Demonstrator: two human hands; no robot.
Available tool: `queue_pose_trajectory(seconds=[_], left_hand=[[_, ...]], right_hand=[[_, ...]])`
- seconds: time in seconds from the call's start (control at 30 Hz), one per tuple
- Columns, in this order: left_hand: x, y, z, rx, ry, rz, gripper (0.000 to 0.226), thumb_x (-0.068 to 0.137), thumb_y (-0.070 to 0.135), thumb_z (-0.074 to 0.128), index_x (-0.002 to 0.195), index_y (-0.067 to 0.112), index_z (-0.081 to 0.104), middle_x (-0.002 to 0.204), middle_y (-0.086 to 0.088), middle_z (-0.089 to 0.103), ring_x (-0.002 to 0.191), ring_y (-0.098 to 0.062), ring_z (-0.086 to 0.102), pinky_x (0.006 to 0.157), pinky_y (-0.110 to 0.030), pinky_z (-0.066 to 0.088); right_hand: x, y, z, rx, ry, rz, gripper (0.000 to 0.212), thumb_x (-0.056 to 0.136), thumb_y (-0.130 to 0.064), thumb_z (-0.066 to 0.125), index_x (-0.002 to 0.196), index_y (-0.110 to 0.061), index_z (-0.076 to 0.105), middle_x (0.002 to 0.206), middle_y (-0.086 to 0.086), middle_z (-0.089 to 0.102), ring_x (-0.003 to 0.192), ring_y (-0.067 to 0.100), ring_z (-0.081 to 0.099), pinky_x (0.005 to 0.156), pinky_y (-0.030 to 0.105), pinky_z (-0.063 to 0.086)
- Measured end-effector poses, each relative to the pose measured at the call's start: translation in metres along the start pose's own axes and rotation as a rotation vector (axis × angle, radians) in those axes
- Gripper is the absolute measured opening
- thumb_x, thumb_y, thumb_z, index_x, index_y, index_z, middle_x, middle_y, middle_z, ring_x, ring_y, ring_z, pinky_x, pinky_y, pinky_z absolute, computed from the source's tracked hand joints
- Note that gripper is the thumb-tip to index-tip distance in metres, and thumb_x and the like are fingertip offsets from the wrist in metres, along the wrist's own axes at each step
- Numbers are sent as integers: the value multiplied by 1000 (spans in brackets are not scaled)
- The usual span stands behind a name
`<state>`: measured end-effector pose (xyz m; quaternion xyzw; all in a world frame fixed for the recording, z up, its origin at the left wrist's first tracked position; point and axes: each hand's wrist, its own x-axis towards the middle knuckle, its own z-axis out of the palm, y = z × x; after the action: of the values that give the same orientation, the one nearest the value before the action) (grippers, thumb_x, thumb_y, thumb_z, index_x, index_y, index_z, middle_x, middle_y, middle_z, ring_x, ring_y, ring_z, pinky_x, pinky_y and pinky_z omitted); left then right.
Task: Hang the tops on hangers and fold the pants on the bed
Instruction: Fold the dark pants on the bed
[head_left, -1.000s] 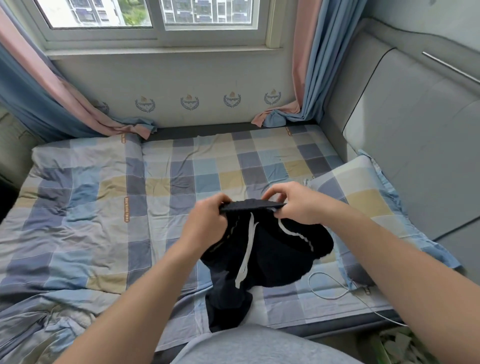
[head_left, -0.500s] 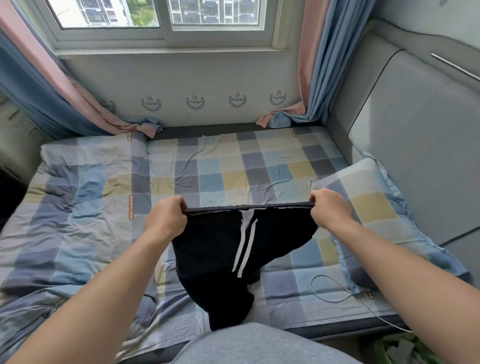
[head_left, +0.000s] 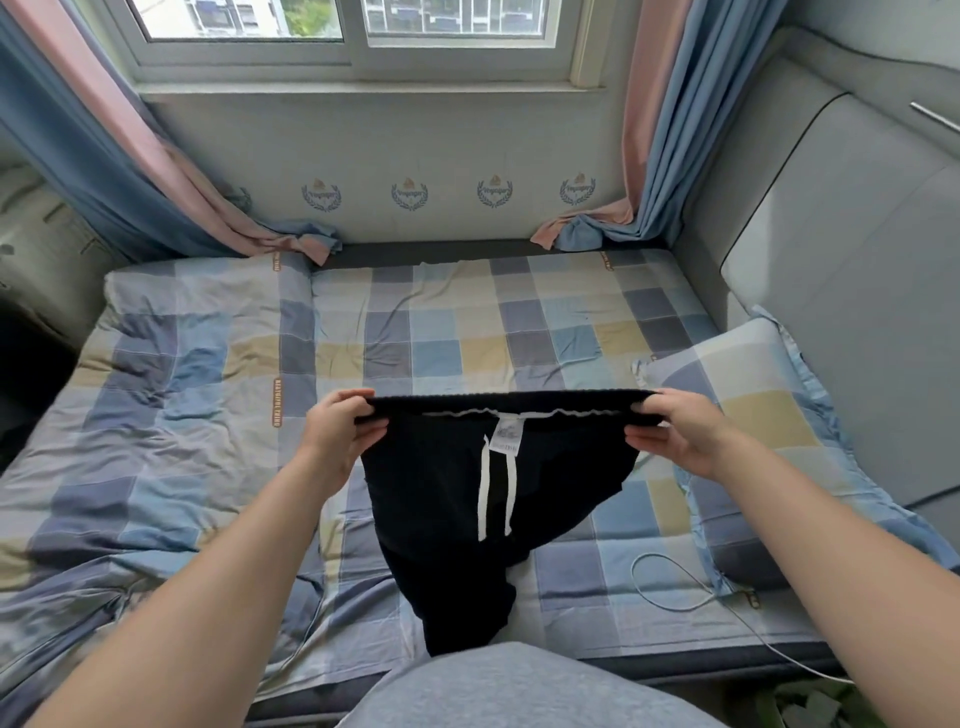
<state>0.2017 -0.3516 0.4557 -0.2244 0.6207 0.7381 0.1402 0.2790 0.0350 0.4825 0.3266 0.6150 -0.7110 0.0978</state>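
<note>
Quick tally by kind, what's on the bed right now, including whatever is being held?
Pants: 1, black, waistband gripped by the left hand and the right hand
Pillow: 1
Quilt: 1
Cable: 1, white
Total: 4

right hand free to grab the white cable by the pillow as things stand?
Probably not yet: the right hand pinches the pants waistband. The cable itself lies uncovered on the bed, close under that forearm.
</note>
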Motion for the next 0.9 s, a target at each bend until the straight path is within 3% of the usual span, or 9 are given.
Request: queue_pose_trajectory(seconds=[0.1,0.2,0.37,0.43,0.5,0.6,0.73,0.8,0.9], left_hand=[[-2,16,7,249,-52,273,34,86,-5,61,109,20,62,108,-8,65,99,-25,67,79,-33,56],[-6,43,19,700,115,636,36,86,-1,66,118,14,62,113,-7,65,103,-22,63,90,-31,50],[-12,109,31,818,330,969,21,94,12,65,113,5,66,112,-17,63,105,-35,59,90,-31,41],[-16,143,36,845,414,1034,23,96,21,63,112,5,66,111,-17,63,106,-38,55,91,-39,42],[-20,179,42,856,499,1073,29,97,30,61,110,4,65,109,-19,63,108,-41,52,93,-45,42],[-33,231,52,608,392,1030,29,99,35,59,108,7,61,104,-10,64,105,-34,58,92,-43,46],[-51,290,66,411,314,1030,29,100,37,56,112,11,56,97,2,61,93,-21,59,80,-33,45],[-62,317,71,367,309,1050,29,100,38,56,115,13,56,100,1,62,91,-19,59,80,-33,45],[-76,352,78,355,304,1063,25,99,40,55,110,17,55,99,1,63,88,-17,60,79,-36,48]], right_hand=[[-3,-24,-4,77,-125,-137,34,90,6,61,122,-5,58,107,18,71,92,31,74,81,36,62],[-9,-53,3,-41,-133,-342,48,85,14,66,126,-8,56,112,15,68,100,28,71,91,36,59],[-22,-113,20,-329,101,-675,26,90,14,61,110,-2,61,94,11,66,72,17,73,67,24,61],[-28,-145,24,-428,167,-824,16,96,4,60,107,-7,63,86,9,68,62,10,71,65,29,60],[-35,-179,25,-522,219,-958,11,97,-12,63,106,-16,67,87,1,70,70,9,68,72,31,55],[-50,-230,27,-554,212,-1086,8,98,-26,63,105,-28,67,97,-3,73,90,16,70,82,32,55],[-78,-291,37,-531,235,-1194,13,97,-32,62,92,-43,65,96,-12,72,92,14,71,83,33,56],[-94,-318,42,-513,257,-1225,17,96,-34,62,87,-48,65,91,-14,72,89,13,70,81,31,55],[-117,-350,50,-518,292,-1254,20,98,-36,60,82,-48,62,76,-23,69,70,-4,66,61,12,48]])
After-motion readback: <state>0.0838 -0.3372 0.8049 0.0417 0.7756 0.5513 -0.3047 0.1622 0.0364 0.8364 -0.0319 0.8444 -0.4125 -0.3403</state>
